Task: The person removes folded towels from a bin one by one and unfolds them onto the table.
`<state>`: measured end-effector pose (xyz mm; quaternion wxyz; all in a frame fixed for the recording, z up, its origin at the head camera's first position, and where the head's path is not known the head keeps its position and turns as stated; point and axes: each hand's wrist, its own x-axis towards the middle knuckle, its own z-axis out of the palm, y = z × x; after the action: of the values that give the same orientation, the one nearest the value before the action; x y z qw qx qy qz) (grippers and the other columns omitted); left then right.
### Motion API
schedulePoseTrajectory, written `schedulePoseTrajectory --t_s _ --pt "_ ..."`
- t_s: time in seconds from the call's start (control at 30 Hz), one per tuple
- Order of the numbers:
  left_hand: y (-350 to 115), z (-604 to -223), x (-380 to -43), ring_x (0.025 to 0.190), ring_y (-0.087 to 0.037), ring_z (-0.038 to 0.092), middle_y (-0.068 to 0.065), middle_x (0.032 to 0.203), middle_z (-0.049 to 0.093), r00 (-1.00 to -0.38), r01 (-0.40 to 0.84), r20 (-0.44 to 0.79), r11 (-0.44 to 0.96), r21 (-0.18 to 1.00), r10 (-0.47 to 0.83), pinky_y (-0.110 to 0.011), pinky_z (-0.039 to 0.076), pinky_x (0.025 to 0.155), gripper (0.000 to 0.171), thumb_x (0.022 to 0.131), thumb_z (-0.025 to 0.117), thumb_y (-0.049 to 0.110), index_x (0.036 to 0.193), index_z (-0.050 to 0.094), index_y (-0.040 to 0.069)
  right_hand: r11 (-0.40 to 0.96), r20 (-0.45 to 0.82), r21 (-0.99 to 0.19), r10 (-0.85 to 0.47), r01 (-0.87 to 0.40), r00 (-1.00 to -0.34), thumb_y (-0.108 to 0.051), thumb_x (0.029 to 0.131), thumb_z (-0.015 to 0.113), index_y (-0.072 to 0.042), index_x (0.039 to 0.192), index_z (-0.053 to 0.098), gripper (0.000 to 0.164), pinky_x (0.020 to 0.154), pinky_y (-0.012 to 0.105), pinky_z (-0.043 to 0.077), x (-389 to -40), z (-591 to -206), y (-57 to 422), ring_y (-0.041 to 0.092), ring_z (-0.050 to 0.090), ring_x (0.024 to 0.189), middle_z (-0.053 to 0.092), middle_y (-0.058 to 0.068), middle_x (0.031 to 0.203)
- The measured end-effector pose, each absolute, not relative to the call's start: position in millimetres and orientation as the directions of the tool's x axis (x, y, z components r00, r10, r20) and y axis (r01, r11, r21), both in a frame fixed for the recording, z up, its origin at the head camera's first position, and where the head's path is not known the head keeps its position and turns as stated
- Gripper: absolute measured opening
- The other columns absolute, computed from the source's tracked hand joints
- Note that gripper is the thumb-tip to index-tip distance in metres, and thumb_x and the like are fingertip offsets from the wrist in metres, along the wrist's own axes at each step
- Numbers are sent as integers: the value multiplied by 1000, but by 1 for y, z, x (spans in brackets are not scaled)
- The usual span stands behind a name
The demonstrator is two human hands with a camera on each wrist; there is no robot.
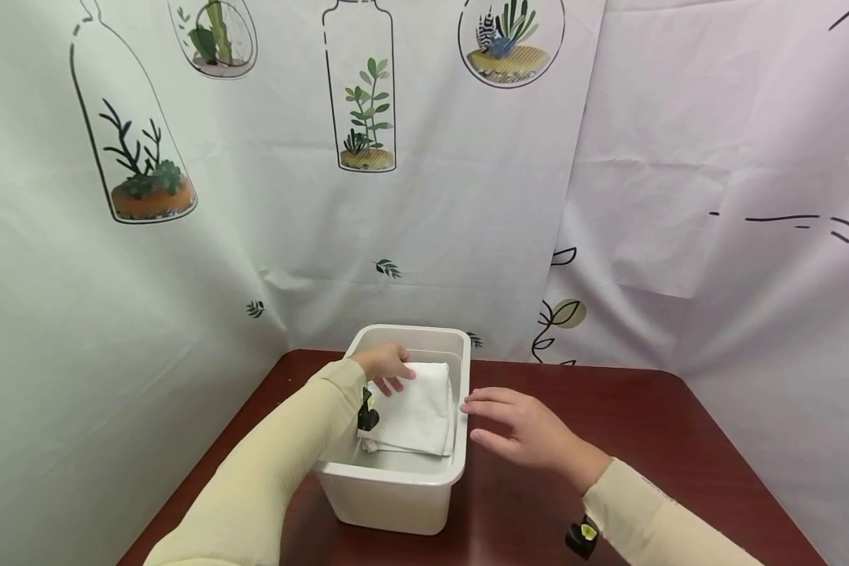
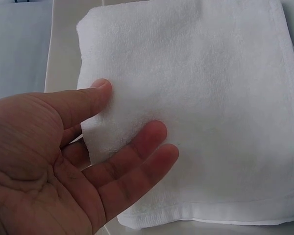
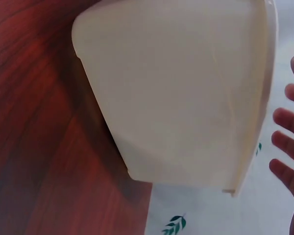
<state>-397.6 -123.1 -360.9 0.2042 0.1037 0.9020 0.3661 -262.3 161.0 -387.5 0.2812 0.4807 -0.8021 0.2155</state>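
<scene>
A folded white towel (image 1: pixel 417 417) stands leaning inside a white plastic bin (image 1: pixel 389 475). My left hand (image 1: pixel 384 363) reaches into the bin and pinches the towel's edge. In the left wrist view, the thumb of that hand (image 2: pixel 83 147) lies on the near face of the towel (image 2: pixel 206 107), two fingers go behind the edge, and two others lie in front. Just beyond the bin's right rim is my right hand (image 1: pixel 531 432), fingers spread and holding nothing. The right wrist view has its fingertips (image 3: pixel 284 117) near the rim, beside the bin's outer wall (image 3: pixel 171 93).
The bin stands on a dark red wood-grain table (image 1: pixel 608 424), towards its left side. White cloth with printed plants and jars (image 1: pixel 467 220) hangs behind and at both sides. Small black devices are strapped at both wrists.
</scene>
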Motion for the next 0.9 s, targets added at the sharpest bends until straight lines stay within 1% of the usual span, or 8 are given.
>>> schedulePoseTrajectory --t_s 0.07,0.23,0.33,0.4,0.6,0.77,0.9 --pt "-123 -360 -397 85 -31 73 -13 94 65 -894 40 -289 703 710 343 -45 62 73 9 96 68 8 96 61 2 411 672 -69 -654 -909 -347 -37 97 68 -16 122 73 32 95 33 55 -262 -390 159 16 65 115 68 2 124" --pt "-123 -359 -397 84 -31 72 -13 94 65 -893 34 -285 683 730 349 -45 62 72 10 95 69 7 94 60 3 324 701 -34 -667 -945 -254 -31 96 70 -15 113 75 23 92 28 55 -263 -394 154 16 66 108 68 2 118" --pt "-124 -359 -398 83 -29 72 -12 93 65 -892 28 -289 682 731 347 -45 62 72 9 95 69 8 96 62 2 301 706 -25 -670 -953 -230 -30 95 72 -16 108 76 20 92 26 54 -263 -395 152 15 66 107 68 1 116" --pt "-124 -359 -398 82 -29 72 -12 95 66 -895 28 -287 683 730 343 -45 62 71 10 95 69 8 99 63 1 298 708 -33 -667 -954 -233 -30 94 74 -16 107 76 19 91 25 54 -263 -396 151 14 66 107 68 1 116" --pt "-125 -352 -397 84 -30 73 -13 99 66 -903 38 -270 687 725 335 -46 62 73 16 96 68 9 107 62 -1 302 708 -83 -652 -950 -270 -28 90 78 -17 106 76 19 90 24 54 -263 -396 150 12 65 107 68 0 116" --pt "-127 -343 -393 88 -32 73 -12 100 65 -908 56 -253 697 715 333 -46 61 76 13 96 68 10 106 63 1 295 713 -88 -649 -951 -267 -28 90 79 -16 105 76 19 90 24 54 -263 -398 149 13 65 106 67 0 116" --pt "-128 -336 -391 88 -30 74 -11 99 67 -920 91 -219 718 690 326 -44 62 74 10 96 69 12 99 64 4 299 712 -98 -645 -949 -276 -28 90 79 -16 105 76 19 90 23 54 -263 -398 149 13 64 107 67 0 116"
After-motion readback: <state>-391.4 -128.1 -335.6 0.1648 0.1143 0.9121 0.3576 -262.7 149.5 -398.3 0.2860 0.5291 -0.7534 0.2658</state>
